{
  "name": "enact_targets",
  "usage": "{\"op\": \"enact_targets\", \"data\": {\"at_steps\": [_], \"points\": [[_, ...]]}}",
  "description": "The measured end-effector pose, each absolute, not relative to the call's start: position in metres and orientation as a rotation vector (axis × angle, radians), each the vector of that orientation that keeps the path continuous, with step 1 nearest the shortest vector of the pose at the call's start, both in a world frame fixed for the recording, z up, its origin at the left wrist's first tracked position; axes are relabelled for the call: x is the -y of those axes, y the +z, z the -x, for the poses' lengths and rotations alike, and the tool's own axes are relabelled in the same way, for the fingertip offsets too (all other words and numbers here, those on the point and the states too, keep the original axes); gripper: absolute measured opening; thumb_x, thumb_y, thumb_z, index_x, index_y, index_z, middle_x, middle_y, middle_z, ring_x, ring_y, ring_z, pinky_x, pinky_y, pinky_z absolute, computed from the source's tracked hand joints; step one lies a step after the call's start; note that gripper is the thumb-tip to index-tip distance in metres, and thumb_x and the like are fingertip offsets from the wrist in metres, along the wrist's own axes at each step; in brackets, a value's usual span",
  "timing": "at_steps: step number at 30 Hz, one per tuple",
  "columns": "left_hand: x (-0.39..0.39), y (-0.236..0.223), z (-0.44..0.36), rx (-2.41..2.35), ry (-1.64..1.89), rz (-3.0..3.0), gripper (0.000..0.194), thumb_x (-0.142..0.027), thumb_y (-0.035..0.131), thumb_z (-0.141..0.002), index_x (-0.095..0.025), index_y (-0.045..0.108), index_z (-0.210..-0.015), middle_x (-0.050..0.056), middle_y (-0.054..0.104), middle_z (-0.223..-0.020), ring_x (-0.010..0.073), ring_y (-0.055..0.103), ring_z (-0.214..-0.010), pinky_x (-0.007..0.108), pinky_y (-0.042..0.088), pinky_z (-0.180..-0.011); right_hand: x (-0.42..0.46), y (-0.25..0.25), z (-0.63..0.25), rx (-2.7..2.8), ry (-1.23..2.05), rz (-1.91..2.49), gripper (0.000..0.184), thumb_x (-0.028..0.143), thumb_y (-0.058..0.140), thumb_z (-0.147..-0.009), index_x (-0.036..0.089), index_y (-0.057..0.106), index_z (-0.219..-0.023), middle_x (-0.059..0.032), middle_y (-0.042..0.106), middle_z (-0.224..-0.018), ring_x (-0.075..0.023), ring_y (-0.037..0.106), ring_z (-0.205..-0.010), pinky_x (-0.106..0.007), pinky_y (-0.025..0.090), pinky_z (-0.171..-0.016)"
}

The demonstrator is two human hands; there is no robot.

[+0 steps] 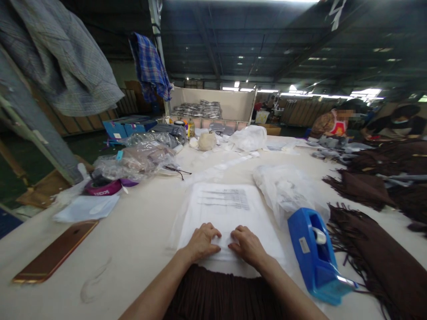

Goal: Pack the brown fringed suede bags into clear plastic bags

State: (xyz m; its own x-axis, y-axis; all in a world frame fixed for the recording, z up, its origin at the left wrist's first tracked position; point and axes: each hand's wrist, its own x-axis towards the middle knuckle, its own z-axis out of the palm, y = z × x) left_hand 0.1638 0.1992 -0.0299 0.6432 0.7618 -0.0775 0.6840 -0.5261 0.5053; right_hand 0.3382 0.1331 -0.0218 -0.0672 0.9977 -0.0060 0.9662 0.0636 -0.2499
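On the table (140, 253) — white stack (216, 215) under left grip (202, 242), right grip (247, 246), both half-curled (hold unclear).

A dark ceiling (247, 49) spans the top; bright lights (268, 91) line the rear; green floor (8, 186) borders a pale table (140, 249).

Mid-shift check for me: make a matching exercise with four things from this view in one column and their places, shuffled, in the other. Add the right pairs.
Things
1. Tape dispenser
2. Phone
3. White sheeting with dark print
4. Blue plaid cloth

Places
A. Under the left hand and the right hand
B. Hanging beside an upright pole
C. On the table, just to the right of the right hand
D. Lying flat on the table, to the left of the left hand

Pairs: 1-C, 2-D, 3-A, 4-B
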Motion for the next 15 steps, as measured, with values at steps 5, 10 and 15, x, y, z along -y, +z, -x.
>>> {"op": "enact_targets", "data": {"at_steps": [5, 10, 15], "points": [[-0.198, -0.028, -0.161, -1.126, 0.155, -2.413, 0.050, -0.034, 0.074, -0.056, -0.024, 0.062, -0.104, 0.004, 0.057, -0.107, 0.0253, 0.050, -0.103, 0.038, 0.040, -0.088, -0.153, -0.032, -0.343, 2.234, 0.304, 1.996, 0.010, 0.017, 0.052, -0.085, 0.015, 0.061, -0.084, -0.0027, 0.062, -0.090, -0.0147, 0.057, -0.089, -0.030, 0.046, -0.079], [-0.194, -0.026, -0.159, -1.133, 0.152, -2.452, 0.050, -0.032, 0.071, -0.062, -0.021, 0.059, -0.109, 0.005, 0.058, -0.110, 0.0233, 0.050, -0.105, 0.035, 0.040, -0.089, -0.161, -0.042, -0.343, 2.248, 0.242, 2.038, 0.011, 0.021, 0.052, -0.087, 0.013, 0.059, -0.089, -0.0029, 0.062, -0.094, -0.0156, 0.057, -0.092, -0.036, 0.048, -0.082], [-0.191, -0.026, -0.165, -1.143, 0.156, -2.517, 0.037, -0.034, 0.065, -0.071, -0.021, 0.060, -0.105, 0.005, 0.060, -0.107, 0.0222, 0.051, -0.104, 0.034, 0.040, -0.087, -0.165, -0.050, -0.345, 2.279, 0.220, 2.039, 0.013, 0.024, 0.053, -0.088, 0.013, 0.058, -0.092, -0.0029, 0.061, -0.095, -0.0161, 0.058, -0.092, -0.037, 0.048, -0.083]]}}
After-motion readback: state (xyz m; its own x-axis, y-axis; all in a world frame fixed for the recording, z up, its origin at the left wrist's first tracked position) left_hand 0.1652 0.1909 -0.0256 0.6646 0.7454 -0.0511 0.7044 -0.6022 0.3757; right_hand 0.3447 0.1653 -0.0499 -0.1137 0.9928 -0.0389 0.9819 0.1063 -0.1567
